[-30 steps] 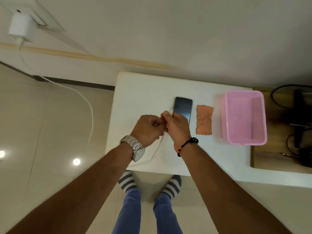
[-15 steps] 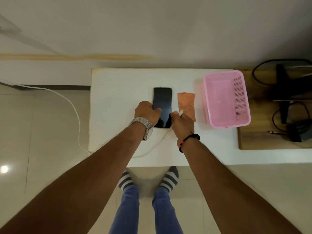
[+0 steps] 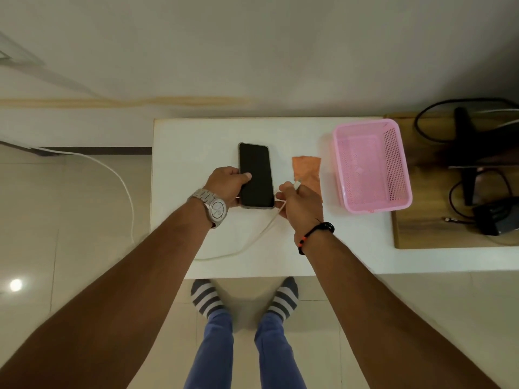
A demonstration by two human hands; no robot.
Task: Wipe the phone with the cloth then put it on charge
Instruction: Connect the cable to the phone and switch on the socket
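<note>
On the white tabletop point(image 3: 196, 141), near its middle, the phone point(image 3: 256, 175) is gripped by the left hand point(image 3: 226, 184). Just beside it, the right hand point(image 3: 300, 202) pinches the white cable point(image 3: 252, 241) plug. Farther right lies the orange cloth point(image 3: 306, 171).

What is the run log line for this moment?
left hand: grips phone | right hand: holds cable plug | cloth: on table

No legible text, label, brand or number anywhere
</note>
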